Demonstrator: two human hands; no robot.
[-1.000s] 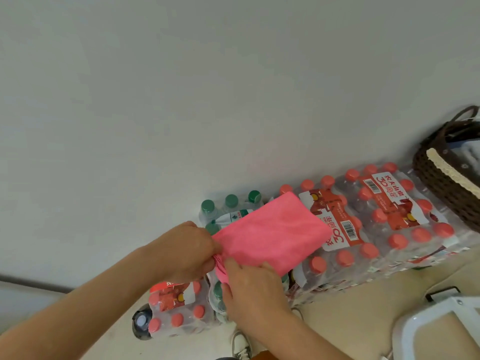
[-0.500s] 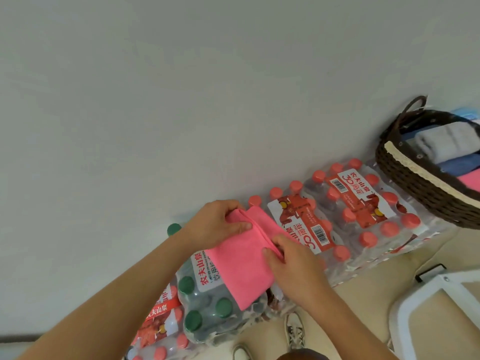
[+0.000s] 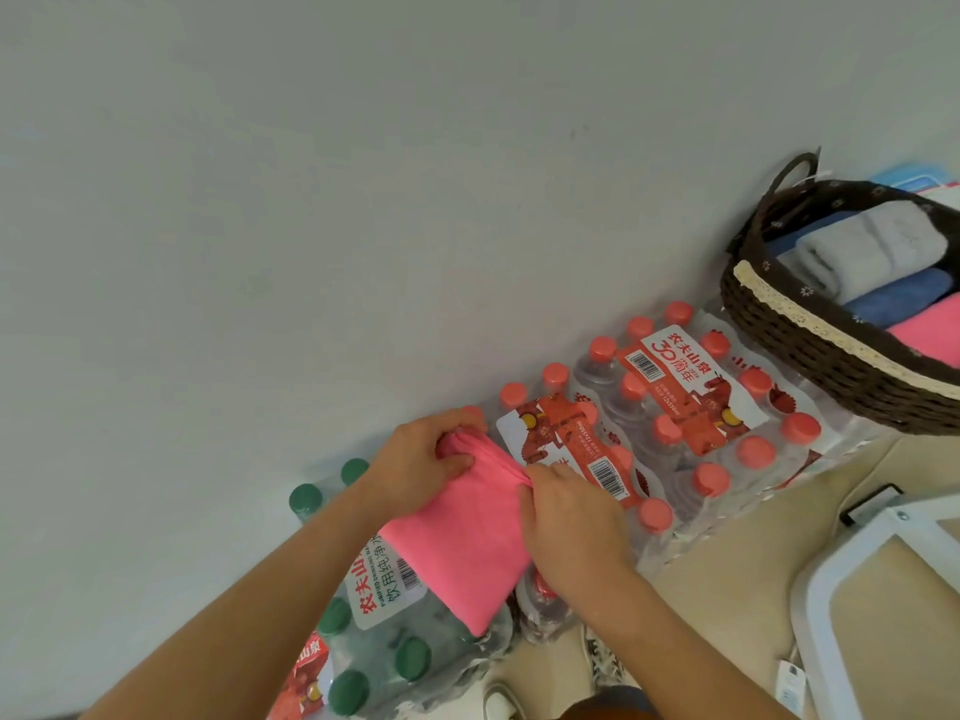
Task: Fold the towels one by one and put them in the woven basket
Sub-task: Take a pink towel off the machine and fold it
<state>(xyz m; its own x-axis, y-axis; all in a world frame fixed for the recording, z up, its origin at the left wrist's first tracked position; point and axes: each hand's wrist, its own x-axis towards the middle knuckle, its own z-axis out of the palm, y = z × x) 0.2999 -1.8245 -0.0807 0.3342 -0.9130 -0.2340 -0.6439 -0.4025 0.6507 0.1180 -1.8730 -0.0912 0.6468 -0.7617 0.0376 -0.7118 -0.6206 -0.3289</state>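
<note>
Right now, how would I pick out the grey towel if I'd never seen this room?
Follow the red-capped water bottle packs along the wall to the dark woven basket at their right end. Among the folded towels inside, the grey towel lies beside the blue towel and is the only pale, colourless one.

Plain pale wall (image 3: 363, 200); beige floor (image 3: 753, 517); shrink-wrapped water-bottle packs (image 3: 701, 407) along wall; white frame (image 3: 862, 540) lower right.

Bare forearms (image 3: 234, 615), 2 pale sneakers (image 3: 602, 663)
</note>
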